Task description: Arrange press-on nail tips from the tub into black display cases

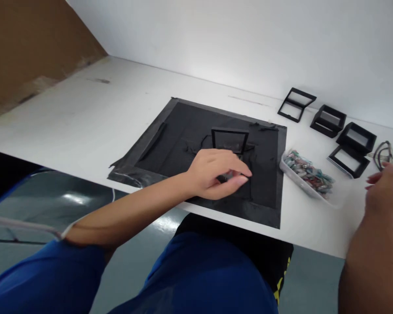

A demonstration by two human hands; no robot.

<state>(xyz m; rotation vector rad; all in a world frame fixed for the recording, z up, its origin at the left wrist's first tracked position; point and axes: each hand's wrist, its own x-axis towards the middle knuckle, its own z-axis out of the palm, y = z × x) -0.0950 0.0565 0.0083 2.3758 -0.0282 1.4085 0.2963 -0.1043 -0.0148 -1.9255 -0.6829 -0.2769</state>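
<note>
My left hand (pixel 218 172) is curled over the black mat (pixel 170 152), its thumb tip and forefinger tip close together. Just behind it a thin black frame with a clear pane (pixel 229 140) stands tilted up. The frame's lower part is mostly hidden by the hand, and I cannot tell what the fingers hold there. At the right edge, my right hand (pixel 387 187) has its fingers bent together beside a looped dark strand (pixel 383 155). Anything between those fingers is too small to make out.
A clear plastic tub (pixel 303 179) of small wrapped pieces stands right of the mat. Behind it are an open black frame (pixel 296 104), a second frame (pixel 328 121) and a third one (pixel 353 148). A white wall backs the table; a brown panel (pixel 36 52) stands left.
</note>
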